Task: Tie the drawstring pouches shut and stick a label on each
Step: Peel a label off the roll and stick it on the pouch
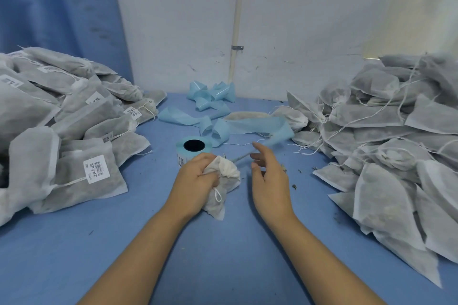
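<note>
The left hand (195, 181) is clenched around a small white pouch (224, 178), fingers curled over its gathered neck. It holds the pouch on the blue table (153, 242) just in front of the label roll (194, 147), and its knuckles hide the roll's near edge. The lower part of the pouch hangs out below the palm, with a small loop of cord showing.

A drawstring (241, 157) runs from the pouch neck up and away to the right of the roll, blurred, toward the fingertips of the right hand (269, 176). That hand hovers beside the pouch, fingers loosely spread and thumb apart. The blur hides whether it pinches the string.

Behind the roll lie loose curls of blue backing strip (223, 121). To the left of the roll sits a heap of labelled pouches (62, 131), tied and bearing barcode stickers. To the right of it, well apart, sits a heap of plain pouches (384, 143) with trailing strings.
</note>
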`<state>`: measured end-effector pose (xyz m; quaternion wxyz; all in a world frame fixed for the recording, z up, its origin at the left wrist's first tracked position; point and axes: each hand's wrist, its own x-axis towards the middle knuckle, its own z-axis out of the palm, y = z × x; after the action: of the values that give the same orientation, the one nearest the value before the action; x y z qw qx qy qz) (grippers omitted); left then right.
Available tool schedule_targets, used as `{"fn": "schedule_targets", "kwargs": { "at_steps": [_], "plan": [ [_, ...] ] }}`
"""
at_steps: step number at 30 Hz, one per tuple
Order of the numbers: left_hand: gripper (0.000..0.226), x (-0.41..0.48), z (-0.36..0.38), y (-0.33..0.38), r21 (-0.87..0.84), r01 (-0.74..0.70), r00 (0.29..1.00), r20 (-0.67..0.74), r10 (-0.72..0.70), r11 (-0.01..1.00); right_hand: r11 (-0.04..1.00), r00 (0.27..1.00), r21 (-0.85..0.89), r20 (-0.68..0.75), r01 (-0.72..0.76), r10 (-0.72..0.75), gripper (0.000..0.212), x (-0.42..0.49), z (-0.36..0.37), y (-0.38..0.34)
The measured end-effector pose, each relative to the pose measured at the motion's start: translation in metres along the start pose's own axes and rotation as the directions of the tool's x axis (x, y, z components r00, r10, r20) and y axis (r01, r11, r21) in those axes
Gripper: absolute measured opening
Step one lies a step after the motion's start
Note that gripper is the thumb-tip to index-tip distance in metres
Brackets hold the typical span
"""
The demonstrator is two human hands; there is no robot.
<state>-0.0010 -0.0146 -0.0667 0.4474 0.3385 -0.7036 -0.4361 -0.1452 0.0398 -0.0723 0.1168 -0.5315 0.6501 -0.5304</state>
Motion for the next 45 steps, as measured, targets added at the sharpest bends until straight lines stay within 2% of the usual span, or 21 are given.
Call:
{"fn": "schedule_targets", "kwargs": {
  "at_steps": [2, 4, 7, 12, 21, 30, 35, 41, 45],
  "plan": [
    [0.024, 0.0, -0.001, 0.001, -0.05, 0.015, 1.0, 0.025, -0.014, 0.999, 0.994, 0.997, 0.108, 0.072, -0.032, 0.025, 0.055, -0.001, 0.0, 0.001],
    [0.024, 0.0, -0.001, 0.002, -0.082, 0.023, 0.999, 0.048, -0.019, 0.996, 0.983, 0.991, 0.178, 0.128, -0.053, 0.031, 0.06, -0.002, 0.001, 0.002],
    [0.026, 0.0, 0.0, 0.003, -0.097, 0.016, 0.999, 0.052, -0.011, 0.995, 0.97, 0.99, 0.236, 0.139, -0.056, 0.023, 0.048, -0.001, 0.002, -0.001],
    [0.03, 0.0, 0.001, 0.004, -0.093, 0.016, 0.999, 0.039, -0.013, 0.996, 0.969, 0.998, 0.244, 0.063, -0.044, 0.03, 0.022, -0.002, 0.001, -0.004],
    [0.032, -0.001, 0.0, 0.003, -0.101, 0.023, 0.999, 0.047, -0.018, 0.995, 0.973, 0.996, 0.214, -0.01, -0.082, 0.087, 0.02, 0.0, -0.001, -0.003],
    [0.03, 0.0, 0.0, 0.003, -0.115, 0.049, 0.997, 0.059, -0.042, 0.992, 0.954, 0.992, 0.272, 0.027, -0.123, 0.12, 0.011, 0.001, 0.0, -0.005],
    [0.031, -0.001, -0.001, 0.003, -0.099, 0.043, 0.998, 0.052, -0.037, 0.994, 0.962, 0.988, 0.234, -0.026, -0.14, 0.15, 0.012, 0.003, -0.001, -0.001],
    [0.031, 0.0, -0.001, 0.004, -0.099, 0.057, 0.998, 0.011, -0.056, 0.993, 0.953, 0.954, 0.243, -0.192, -0.183, 0.232, 0.009, 0.008, -0.003, 0.006],
    [0.018, 0.001, -0.003, 0.001, -0.141, 0.052, 0.997, -0.054, -0.06, 0.989, 0.936, 0.932, 0.279, -0.228, -0.215, 0.282, 0.017, 0.009, -0.001, 0.007]
  ]
}}
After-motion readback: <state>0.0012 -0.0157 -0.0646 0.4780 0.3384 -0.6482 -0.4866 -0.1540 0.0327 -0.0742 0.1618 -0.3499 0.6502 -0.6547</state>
